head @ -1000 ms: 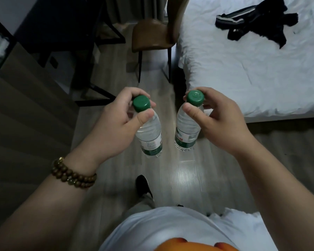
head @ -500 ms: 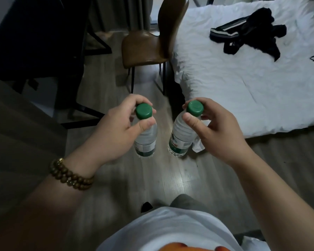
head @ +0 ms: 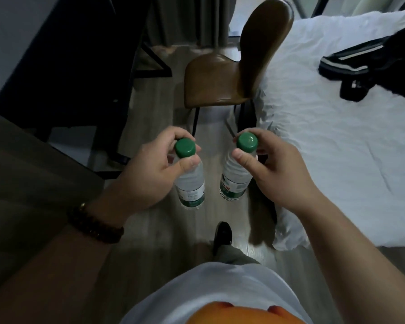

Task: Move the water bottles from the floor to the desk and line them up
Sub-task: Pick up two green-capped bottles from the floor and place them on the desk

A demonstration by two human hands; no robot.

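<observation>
While aloft, 2 bottles (head: 191, 183) in hands (head: 150, 174)

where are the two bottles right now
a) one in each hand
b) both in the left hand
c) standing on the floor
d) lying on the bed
a: the left hand grips the left bottle and the right hand grips the right bottle, both hanging clear of the floor.
</observation>
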